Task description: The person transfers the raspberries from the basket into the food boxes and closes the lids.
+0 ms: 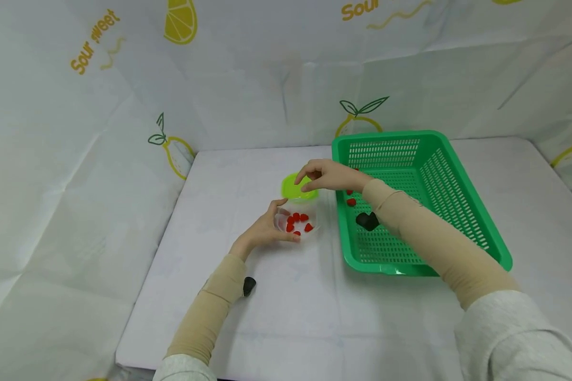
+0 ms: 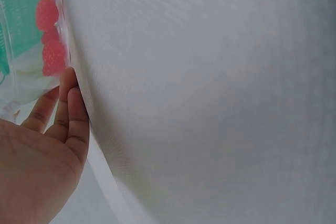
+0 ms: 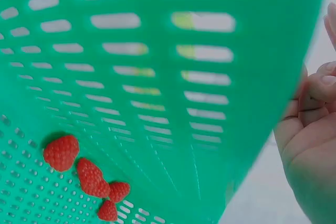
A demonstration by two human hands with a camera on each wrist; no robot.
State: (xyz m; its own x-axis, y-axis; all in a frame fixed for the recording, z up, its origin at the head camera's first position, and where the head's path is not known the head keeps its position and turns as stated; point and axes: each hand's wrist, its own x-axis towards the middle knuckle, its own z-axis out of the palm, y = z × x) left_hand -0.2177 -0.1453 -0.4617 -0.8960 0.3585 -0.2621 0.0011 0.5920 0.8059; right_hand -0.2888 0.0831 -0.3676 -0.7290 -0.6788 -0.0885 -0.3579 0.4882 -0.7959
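Note:
My left hand holds a small clear plastic container, the thumb at its near side and the fingers at its far side. Several red raspberries lie inside. In the left wrist view the fingertips touch the container's wall beside a raspberry. Directly behind the container is a yellow-green lid. Over that lid hovers my right hand, fingers loosely bent, thumb apart, no object visible in it. The right wrist view shows this hand partly hidden by the basket's wall.
To the right stands a large green slotted basket, the right forearm crossing above it. Several raspberries lie on its floor near the left wall. A white cloth covers the table, and a lemon-printed sheet hangs behind.

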